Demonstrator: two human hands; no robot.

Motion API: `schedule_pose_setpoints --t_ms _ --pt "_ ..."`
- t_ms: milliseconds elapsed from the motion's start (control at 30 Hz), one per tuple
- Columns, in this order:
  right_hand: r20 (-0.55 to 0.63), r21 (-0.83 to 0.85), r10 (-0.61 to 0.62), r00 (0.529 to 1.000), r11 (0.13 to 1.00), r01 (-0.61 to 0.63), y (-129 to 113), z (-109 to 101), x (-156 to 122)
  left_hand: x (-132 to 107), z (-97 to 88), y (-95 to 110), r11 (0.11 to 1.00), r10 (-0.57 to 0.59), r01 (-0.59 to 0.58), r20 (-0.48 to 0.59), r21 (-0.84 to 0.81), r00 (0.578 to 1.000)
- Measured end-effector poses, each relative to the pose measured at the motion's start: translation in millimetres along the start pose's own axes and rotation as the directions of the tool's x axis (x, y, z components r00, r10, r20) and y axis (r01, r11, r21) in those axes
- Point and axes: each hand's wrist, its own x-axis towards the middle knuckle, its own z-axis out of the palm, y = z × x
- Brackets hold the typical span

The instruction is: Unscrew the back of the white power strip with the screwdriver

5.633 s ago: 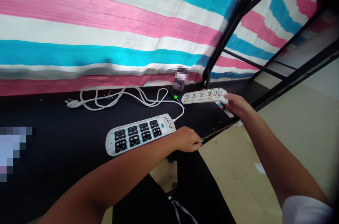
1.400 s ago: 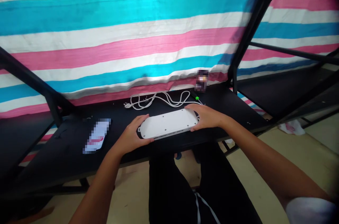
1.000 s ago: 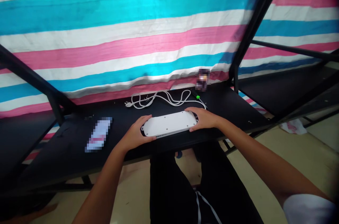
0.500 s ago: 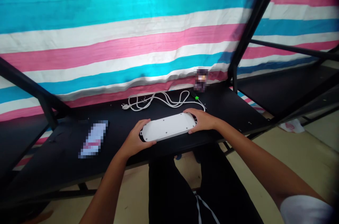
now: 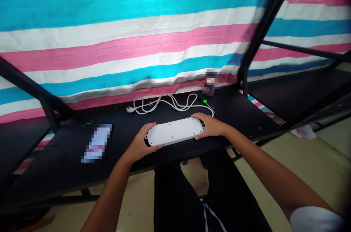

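1. The left hand and right hand each clasp one end of a flat white plastic power strip lying underside up.
2. It rests at the near edge of the black tabletop.
3. A coiled white cord lies at 12 o'clock of it, and a green-handled screwdriver at 1 o'clock.

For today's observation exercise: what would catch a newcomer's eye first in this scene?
The pink, cyan and white striped tarpaulin fills the background. Below it, on the black table, the left hand and right hand grip the ends of a flat white plastic power-strip casing.
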Motion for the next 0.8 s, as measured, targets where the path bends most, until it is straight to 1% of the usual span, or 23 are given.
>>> schedule_pose_setpoints --t_ms 200,300,533,667,800 --pt "-0.024 -0.004 0.006 1.000 1.000 -0.006 1 4 -4 -2 0.2 0 0.999 -0.050 0.050 0.040 -0.005 0.998" --pt "-0.023 -0.006 0.000 1.000 1.000 0.000 2 5 -5 -2 1.1 -1 0.997 -0.076 0.076 0.039 0.015 0.996" --pt "-0.007 -0.086 -0.016 1.000 0.996 0.015 1 4 -1 -1 3.6 -6 0.992 -0.047 0.042 0.041 0.122 0.998" --pt "-0.012 -0.090 -0.020 1.000 0.996 0.019 2 7 -2 -2 4.1 -5 0.994 -0.029 0.023 0.054 0.106 0.998" --pt "-0.026 -0.111 -0.065 0.998 0.992 0.062 0 11 -2 -2 4.9 -3 0.994 -0.037 0.030 0.065 0.105 0.997"
